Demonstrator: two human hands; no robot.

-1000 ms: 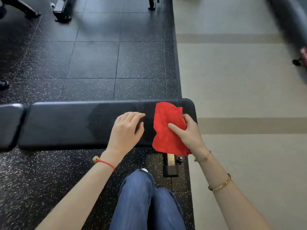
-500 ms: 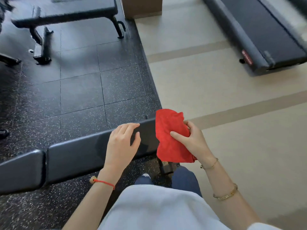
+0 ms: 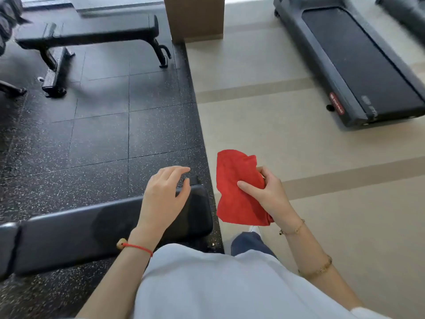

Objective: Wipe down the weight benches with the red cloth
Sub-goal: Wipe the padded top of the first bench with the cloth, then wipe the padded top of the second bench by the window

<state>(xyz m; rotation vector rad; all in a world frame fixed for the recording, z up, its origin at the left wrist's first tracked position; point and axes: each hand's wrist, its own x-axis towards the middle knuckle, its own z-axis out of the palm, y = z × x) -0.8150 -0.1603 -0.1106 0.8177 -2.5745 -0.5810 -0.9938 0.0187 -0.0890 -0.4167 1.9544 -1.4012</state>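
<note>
**Red cloth held off the end of the bench**

The right hand (image 3: 268, 195) holds the red cloth (image 3: 236, 187), with the thumb on the front and the fingers curled round the back. The cloth is bunched up and hangs in the air over the pale floor (image 3: 299, 226), just past the end of the near bench (image 3: 92, 226) and not touching it. The left hand (image 3: 164, 195) is over the end of that bench with its fingers loose and a little bent, holding nothing. You cannot tell if it touches the pad. A second bench (image 3: 92, 31) stands farther off on the dark speckled mat (image 3: 103, 134). A treadmill (image 3: 358, 65) sits on the pale floor to the right. A brown post (image 3: 194, 17) stands between them at the back
</note>
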